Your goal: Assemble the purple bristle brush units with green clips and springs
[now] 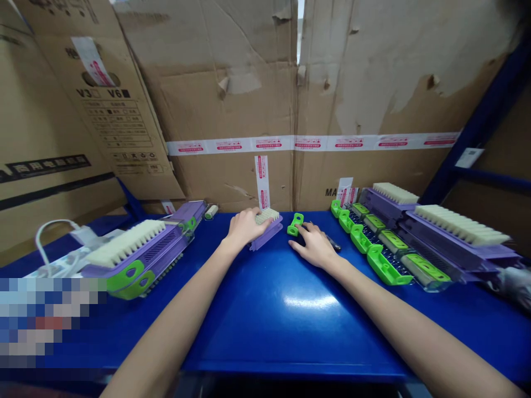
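My left hand [244, 228] is closed around a purple brush head [265, 235] with cream bristles facing up, near the back of the blue table. Part of the brush head is hidden under my fingers. To its right lies a small bright green plastic piece [297, 221] with round holes. My right hand [316, 247] reaches over the table with its fingers apart, fingertips at the green piece's near edge; whether they touch it I cannot tell. Just beyond that hand rests a slim dark tool [334, 244], partly covered.
Purple brush bodies [456, 229] are stacked at right, beside a row of green end pieces [360, 239] and green-and-cream blocks [394, 241]. More purple brushes [155, 257] lie at left, near a white power strip with cable [85, 235]. Cardboard [232, 110] walls the back.
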Tool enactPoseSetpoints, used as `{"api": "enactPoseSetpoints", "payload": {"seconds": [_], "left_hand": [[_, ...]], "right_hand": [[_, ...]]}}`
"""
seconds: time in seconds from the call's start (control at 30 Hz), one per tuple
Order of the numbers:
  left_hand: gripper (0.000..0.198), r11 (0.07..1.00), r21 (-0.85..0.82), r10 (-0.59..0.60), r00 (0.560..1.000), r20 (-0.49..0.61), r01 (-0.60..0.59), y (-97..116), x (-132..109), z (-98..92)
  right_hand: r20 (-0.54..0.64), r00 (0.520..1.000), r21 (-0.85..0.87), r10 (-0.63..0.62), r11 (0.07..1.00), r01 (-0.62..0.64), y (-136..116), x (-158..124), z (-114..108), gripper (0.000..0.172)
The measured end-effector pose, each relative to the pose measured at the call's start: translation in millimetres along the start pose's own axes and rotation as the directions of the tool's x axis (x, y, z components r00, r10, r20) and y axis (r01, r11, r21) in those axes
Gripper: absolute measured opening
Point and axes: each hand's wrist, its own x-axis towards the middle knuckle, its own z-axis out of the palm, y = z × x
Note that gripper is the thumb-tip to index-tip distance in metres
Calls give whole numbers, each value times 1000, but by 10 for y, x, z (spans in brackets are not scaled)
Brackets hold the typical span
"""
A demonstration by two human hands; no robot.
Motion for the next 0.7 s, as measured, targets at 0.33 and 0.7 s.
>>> {"api": "enactPoseSetpoints", "payload": {"seconds": [0.33,0.7], "left_hand": [[54,994,-108,-10,997,72,17,6,4,-48],[76,993,-111,58,993,102,-47,135,-113,14]], "right_hand": [[5,1000,-1,-7,1000,7,9,4,22,53],[4,1000,-11,-12,1000,12,12,9,23,54]]}}
